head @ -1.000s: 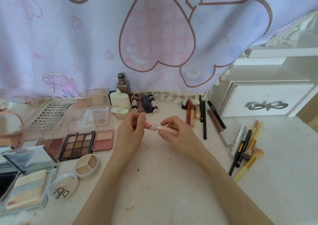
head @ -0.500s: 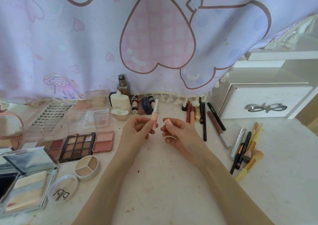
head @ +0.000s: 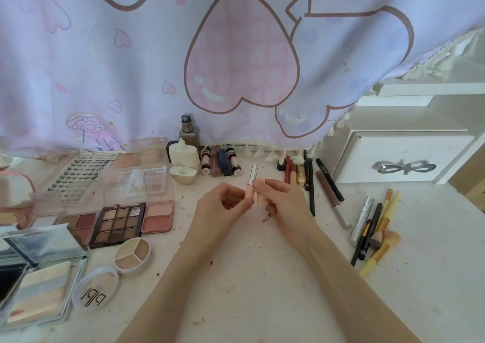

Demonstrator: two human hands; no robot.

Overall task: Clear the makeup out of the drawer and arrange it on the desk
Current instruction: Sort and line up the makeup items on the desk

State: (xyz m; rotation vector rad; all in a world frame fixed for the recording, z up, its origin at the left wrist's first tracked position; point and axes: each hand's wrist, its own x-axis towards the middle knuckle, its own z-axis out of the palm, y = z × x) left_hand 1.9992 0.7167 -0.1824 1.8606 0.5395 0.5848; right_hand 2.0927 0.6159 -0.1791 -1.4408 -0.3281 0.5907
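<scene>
Holding a small pink lipstick tube with a silver core (head: pixel 251 185) upright over the middle of the white desk (head: pixel 262 277), the left hand (head: pixel 223 202) is pinching its pink base between thumb and fingertips. The right hand (head: pixel 284 201) is gripping a pink cap (head: pixel 260 198) just beside the tube, fingers curled round it.

Containers: a nine-pan brown eyeshadow palette (head: pixel 118 224) is lying open near the desk's left edge, all nine pans filled. A round three-section concealer pot (head: pixel 133 256) is sitting open in front of it, its clear round lid (head: pixel 95 290) lying beside it. A two-pan pink blush compact (head: pixel 158 216) is lying open to the palette's right. A mirrored powder compact with striped cream pans (head: pixel 36 300) is sitting open at the front left corner.

Along the back edge: one cream squeeze bottle (head: pixel 183 156), one brown glass bottle with a dark cap (head: pixel 188 135) behind it, and four short lip tubes (head: pixel 220 161) lying in a row. Further right along that edge, a row of pencils and liners (head: pixel 307 174) is lying, count unclear. A loose pile of brushes and mascaras (head: pixel 372 232) is lying toward the right edge, too overlapped to count. A white drawer box with a silver bow handle (head: pixel 404 159) is sitting shut at the back right corner.
</scene>
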